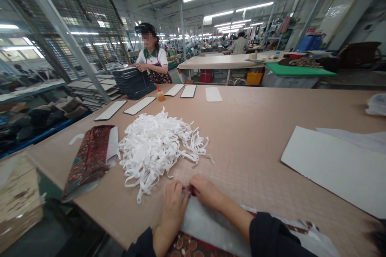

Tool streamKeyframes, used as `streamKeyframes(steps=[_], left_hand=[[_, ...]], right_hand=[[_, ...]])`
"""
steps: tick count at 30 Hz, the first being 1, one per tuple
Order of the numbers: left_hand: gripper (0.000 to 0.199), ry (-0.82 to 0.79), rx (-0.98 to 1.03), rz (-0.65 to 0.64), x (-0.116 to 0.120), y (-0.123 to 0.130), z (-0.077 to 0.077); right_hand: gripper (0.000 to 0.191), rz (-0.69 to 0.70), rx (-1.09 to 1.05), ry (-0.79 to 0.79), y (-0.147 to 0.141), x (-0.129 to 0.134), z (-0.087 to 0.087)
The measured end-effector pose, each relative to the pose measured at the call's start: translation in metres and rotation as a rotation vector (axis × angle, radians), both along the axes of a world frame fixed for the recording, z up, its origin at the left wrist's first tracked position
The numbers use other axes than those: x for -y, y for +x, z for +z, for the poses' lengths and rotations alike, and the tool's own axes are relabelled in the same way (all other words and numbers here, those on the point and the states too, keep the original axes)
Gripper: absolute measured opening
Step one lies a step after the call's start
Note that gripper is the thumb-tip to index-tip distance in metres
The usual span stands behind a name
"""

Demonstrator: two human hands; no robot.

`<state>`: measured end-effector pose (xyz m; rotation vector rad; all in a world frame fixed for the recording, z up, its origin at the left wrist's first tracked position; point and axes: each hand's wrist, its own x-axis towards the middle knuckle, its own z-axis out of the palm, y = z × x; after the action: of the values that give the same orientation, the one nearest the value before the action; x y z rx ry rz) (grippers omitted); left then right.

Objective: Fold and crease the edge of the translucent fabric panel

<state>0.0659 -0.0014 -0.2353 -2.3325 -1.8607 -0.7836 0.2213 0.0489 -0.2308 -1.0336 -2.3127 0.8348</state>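
My left hand (173,209) and my right hand (206,192) meet near the table's front edge, their fingertips pinching the edge of a patterned fabric sheet (211,227). The sheet has a pale backing and a dark red print, and the hands partly hide its pinched edge. Just beyond my hands lies a loose heap of white strips (157,148), not touching them. To its left rests a folded piece of dark red printed material (89,160) with a pale lining.
The tan work table (256,140) holds a large white board (334,164), several dark panels with pale faces (139,105), and a glue bottle (161,93). At the far end, a co-worker (152,56) has both hands on a stack of dark panels (133,82).
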Motion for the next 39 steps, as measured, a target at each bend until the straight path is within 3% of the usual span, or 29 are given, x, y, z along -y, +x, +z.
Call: streamKeyframes(steps=[4,9,22,39], left_hand=[[0.012,-0.023,-0.146,-0.086,0.005,0.004,0.010],[0.014,-0.034,-0.190,-0.146,0.007,0.003,0.007],[0.031,-0.034,-0.388,-0.248,0.012,0.003,0.008],[0.029,-0.101,-0.377,-0.222,0.010,0.004,0.012]], right_hand=[[0.018,0.066,0.007,0.020,0.000,-0.007,-0.006],[0.018,0.096,0.048,0.028,-0.002,-0.013,-0.011],[0.019,0.066,0.177,0.022,-0.007,-0.014,0.001],[0.017,-0.026,0.248,-0.084,-0.007,-0.014,0.010]])
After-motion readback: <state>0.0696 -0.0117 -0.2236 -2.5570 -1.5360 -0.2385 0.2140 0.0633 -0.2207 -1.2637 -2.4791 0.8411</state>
